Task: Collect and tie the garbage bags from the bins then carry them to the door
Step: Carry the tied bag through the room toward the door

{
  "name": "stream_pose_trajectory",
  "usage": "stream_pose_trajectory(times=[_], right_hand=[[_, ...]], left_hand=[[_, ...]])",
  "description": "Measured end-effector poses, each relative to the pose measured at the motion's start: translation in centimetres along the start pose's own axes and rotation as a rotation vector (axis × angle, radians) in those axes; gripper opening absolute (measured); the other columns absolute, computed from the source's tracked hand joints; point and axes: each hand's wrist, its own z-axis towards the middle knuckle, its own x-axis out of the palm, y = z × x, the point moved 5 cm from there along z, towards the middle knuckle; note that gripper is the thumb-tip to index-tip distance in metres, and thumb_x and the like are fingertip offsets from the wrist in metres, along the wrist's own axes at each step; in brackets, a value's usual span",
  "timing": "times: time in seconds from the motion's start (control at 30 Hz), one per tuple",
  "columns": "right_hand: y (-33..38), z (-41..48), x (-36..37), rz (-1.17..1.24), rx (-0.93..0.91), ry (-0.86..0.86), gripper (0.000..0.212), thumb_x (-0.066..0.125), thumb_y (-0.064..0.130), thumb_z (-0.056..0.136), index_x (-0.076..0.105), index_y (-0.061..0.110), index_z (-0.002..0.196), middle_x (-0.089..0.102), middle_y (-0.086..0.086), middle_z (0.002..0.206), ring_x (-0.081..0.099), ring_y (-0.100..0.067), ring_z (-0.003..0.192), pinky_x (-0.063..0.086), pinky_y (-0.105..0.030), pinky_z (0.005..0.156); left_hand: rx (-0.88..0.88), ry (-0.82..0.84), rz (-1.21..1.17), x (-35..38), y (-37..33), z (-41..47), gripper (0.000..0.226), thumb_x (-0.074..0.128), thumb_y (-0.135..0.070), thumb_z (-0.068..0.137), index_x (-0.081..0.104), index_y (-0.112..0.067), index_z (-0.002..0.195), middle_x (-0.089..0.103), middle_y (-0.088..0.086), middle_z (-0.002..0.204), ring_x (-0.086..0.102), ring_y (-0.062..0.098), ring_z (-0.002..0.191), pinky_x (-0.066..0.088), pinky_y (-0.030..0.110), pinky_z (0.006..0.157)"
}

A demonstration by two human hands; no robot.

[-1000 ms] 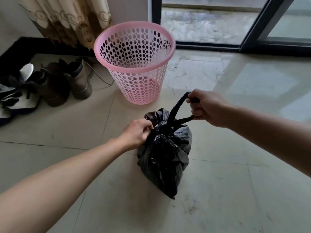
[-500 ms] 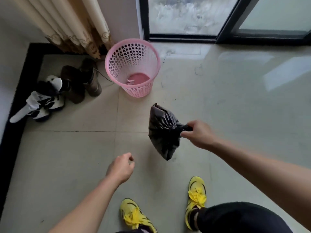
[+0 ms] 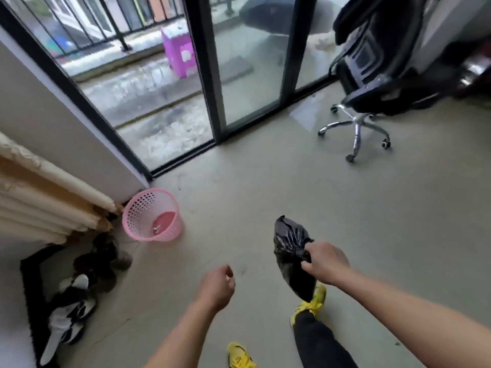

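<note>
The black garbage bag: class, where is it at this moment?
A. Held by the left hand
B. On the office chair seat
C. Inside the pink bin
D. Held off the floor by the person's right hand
D: the right hand grips the gathered neck of the black garbage bag, which hangs above the floor. The left hand holds nothing, and there is no bag in the pink bin.

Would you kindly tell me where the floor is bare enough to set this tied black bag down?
For the black bag in the right hand, the widest bare floor lies between the pink bin, the sliding door and the office chair. The left corner is crowded: shoes lie beside the curtain and the bin.
</note>
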Motion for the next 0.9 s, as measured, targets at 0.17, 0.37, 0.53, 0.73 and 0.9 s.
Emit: stream_pose_trajectory(times=[0.17,0.37,0.53,0.73,0.9], right_hand=[[-10.4,-9.9,-3.3,0.096,0.239,-0.069,0.032,0.056,0.039,0.081,0.063,0.015,0.101,0.062,-0.011,0.112,0.057,-0.03,0.109,0.047,-0.033,0.083],[-25.6,-21.0,-4.0,0.303,0.483,-0.119,0.037,0.059,0.039,0.078,0.062,0.009,0.1,0.062,-0.011,0.113,0.055,-0.03,0.111,0.045,-0.032,0.084],[-37.8,-29.6,-3.2,0.419,0.531,-0.124,0.023,0.059,0.032,0.078,0.061,0.013,0.09,0.065,-0.012,0.104,0.06,-0.031,0.099,0.041,-0.03,0.071],[-53.5,-41.7,-2.4,0.494,0.671,-0.202,0.02,0.057,0.03,0.082,0.051,0.012,0.086,0.055,-0.007,0.086,0.053,-0.028,0.077,0.038,-0.031,0.064],[-66.9,-50.1,-0.5,0.532,0.847,-0.269,0.015,0.057,0.025,0.08,0.055,0.011,0.084,0.062,-0.008,0.086,0.06,-0.03,0.08,0.045,-0.033,0.064]], left_hand=[[0.236,0.008,0.298,-0.9,-11.1,-4.5,0.023,0.049,-0.03,0.091,0.061,-0.023,0.109,0.067,0.005,0.109,0.063,0.026,0.099,0.048,0.03,0.081],[0.533,0.001,0.575,4.1,-29.2,-9.3,0.027,0.048,-0.028,0.092,0.061,-0.022,0.115,0.067,0.006,0.11,0.063,0.025,0.101,0.046,0.028,0.077],[0.705,0.014,0.757,12.9,-44.8,-13.7,0.026,0.049,-0.027,0.092,0.061,-0.023,0.114,0.067,0.004,0.11,0.063,0.024,0.1,0.041,0.025,0.071],[0.978,0.044,0.863,26.5,-64.5,-22.0,0.024,0.05,-0.027,0.09,0.062,-0.024,0.111,0.067,0.003,0.11,0.063,0.025,0.101,0.039,0.025,0.071],[1.211,0.054,1.007,37.7,-79.3,-27.5,0.025,0.048,-0.025,0.09,0.061,-0.022,0.111,0.065,0.004,0.119,0.059,0.025,0.111,0.043,0.028,0.082]])
